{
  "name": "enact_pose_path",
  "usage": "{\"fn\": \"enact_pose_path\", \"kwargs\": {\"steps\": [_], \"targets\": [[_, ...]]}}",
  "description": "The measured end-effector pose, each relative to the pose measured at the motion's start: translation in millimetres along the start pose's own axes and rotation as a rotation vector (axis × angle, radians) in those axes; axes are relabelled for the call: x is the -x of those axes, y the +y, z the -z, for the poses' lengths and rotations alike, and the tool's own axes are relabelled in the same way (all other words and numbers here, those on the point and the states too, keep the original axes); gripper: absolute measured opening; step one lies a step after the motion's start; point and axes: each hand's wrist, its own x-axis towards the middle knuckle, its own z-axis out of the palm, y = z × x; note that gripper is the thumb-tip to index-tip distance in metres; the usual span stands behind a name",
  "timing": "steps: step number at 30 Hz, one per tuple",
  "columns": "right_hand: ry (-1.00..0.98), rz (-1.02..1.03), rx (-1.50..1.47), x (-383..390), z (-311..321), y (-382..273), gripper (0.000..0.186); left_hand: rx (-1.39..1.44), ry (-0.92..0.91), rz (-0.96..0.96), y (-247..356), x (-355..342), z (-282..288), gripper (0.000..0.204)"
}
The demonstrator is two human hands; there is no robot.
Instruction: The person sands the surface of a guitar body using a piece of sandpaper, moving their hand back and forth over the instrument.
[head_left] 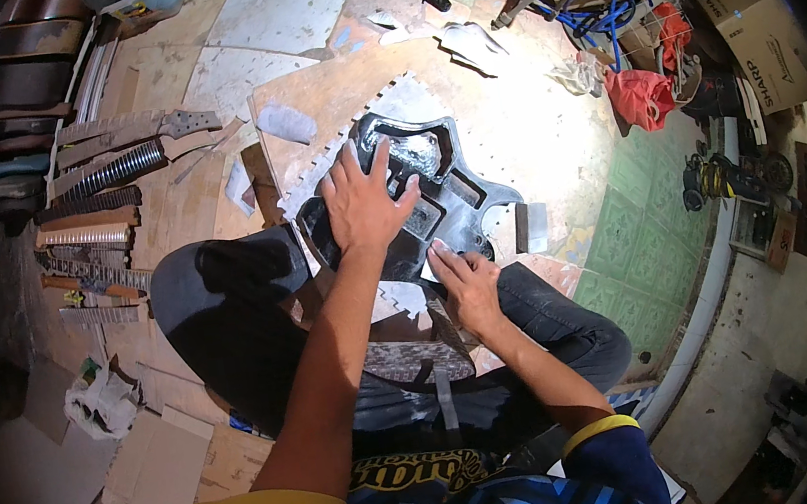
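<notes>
A black electric guitar body (492, 193) with routed cavities lies in front of me, over a pale foam mat with toothed edges (410, 98). My left hand (364, 201) rests flat on its upper left part, fingers spread, holding nothing. My right hand (468, 284) presses at the near edge of the body, its fingers close together. A small whitish piece (428, 269) shows beside those fingertips; its kind is not clear, and what lies under the fingers is hidden. Just right of the body sits a grey block (532, 228).
Several guitar necks (126, 165) lie at the left, below a row of dark guitar bodies (15, 86). Worn sandpaper pieces (287, 123) lie around the board. Blue hose (609, 0), a red bag (641, 97) and cardboard boxes (770, 51) fill the far right. Flattened cardboard (158, 468) lies near left.
</notes>
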Motion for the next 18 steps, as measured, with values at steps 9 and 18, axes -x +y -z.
{"fn": "enact_pose_path", "kwargs": {"steps": [9, 18], "targets": [[0.083, 0.043, 0.08, -16, 19, 12, 0.056, -0.002, 0.009, 0.003, -1, 1, 2, 0.072], [0.115, -0.095, 0.2, -23, 24, 3, 0.059, -0.007, 0.02, 0.001, 0, 0, 2, 0.071]]}}
